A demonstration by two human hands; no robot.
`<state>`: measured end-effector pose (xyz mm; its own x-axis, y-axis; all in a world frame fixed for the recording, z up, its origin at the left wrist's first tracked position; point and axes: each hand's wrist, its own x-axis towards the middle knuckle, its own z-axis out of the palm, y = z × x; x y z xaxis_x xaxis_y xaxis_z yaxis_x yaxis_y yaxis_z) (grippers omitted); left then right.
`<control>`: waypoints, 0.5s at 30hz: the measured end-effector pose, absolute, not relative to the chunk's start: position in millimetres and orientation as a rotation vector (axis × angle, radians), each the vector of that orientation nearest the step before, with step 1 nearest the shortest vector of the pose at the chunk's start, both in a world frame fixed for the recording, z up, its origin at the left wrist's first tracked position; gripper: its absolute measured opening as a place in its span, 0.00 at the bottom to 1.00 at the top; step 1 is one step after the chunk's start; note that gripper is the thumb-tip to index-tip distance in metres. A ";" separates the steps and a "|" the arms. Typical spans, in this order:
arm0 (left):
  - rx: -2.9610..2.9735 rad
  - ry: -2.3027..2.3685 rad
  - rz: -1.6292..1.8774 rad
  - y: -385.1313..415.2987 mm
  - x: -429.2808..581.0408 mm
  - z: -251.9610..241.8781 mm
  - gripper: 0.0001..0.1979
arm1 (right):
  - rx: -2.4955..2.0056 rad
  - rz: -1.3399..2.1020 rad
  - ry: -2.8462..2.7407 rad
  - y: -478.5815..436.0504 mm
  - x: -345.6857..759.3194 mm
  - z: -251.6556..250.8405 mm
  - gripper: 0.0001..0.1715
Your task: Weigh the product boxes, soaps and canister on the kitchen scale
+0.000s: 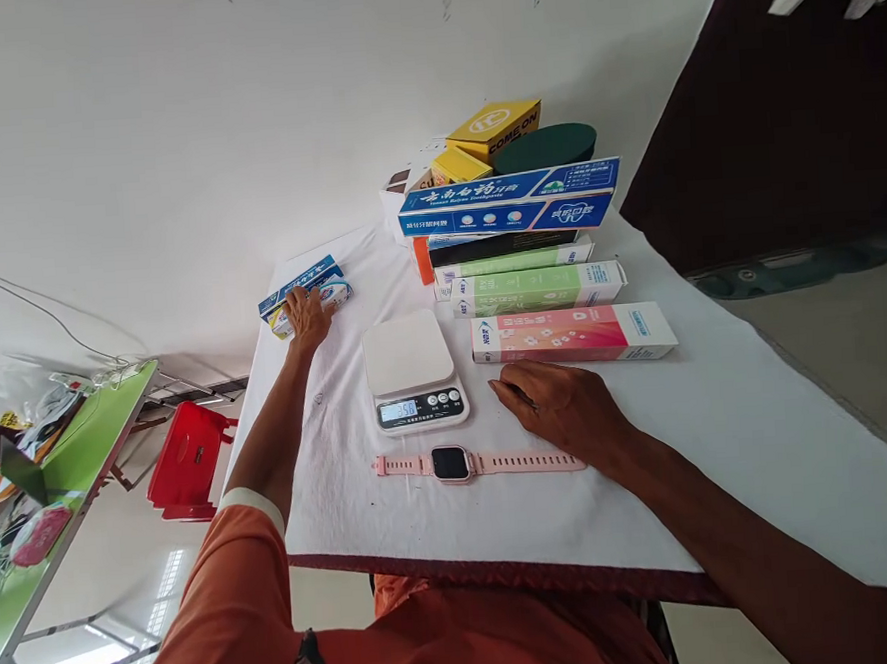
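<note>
Several boxes crowd the far side of the white tabletop [395, 525], and I take my clock from the scale [409, 352]. Between 1 and 2 o'clock, a long blue toothpaste box [511, 214] sits in front of a yellow box [489, 123] and a dark green round object [544, 147]. At 2 o'clock come green-and-white boxes [535, 289], at 3 o'clock a pink box [564, 335]. A pink watch [452, 464] lies stretched out toward 6 o'clock, and a red chair [190, 453] stands off the tabletop between 8 and 9.

The scale stands between my two hands. At 10 o'clock my left hand [308, 317] lies palm down over a yellow-and-white box [338, 291], just beside a small blue box [306, 280]; its fingers bend across it, but I cannot tell whether they grip. Between 3 and 4 o'clock my right hand [560, 402] is loosely curled near the pink box, its forearm [686, 497] slanting in from 4 o'clock; the inside of the curl is hidden.
</note>
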<state>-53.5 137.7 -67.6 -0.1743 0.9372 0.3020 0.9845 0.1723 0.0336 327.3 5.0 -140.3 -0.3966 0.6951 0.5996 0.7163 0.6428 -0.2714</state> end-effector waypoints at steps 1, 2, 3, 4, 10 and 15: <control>-1.869 -2.207 -0.338 139.1 -54.8 -67.5 0.16 | -1.094 -0.036 -2.166 4.9 327.3 -140.3 0.23; -1.871 -2.190 -0.350 140.4 -55.6 -67.3 0.15 | -1.093 -0.030 -2.169 4.8 327.2 -140.4 0.23; -1.870 -2.185 -0.361 141.7 -56.0 -66.9 0.15 | -1.093 -0.021 -2.170 4.7 327.2 -140.5 0.22; -1.861 -2.191 -0.366 143.1 -55.8 -66.7 0.15 | -1.095 -0.014 -2.170 4.7 327.1 -140.7 0.22; -1.734 -2.334 -0.360 149.3 -47.2 -61.6 0.15 | -1.117 -0.036 -2.164 5.3 326.2 -142.5 0.22; -1.885 -2.196 -0.478 147.8 -23.3 -40.4 0.20 | -1.161 -0.049 -2.181 4.5 323.0 -137.7 0.22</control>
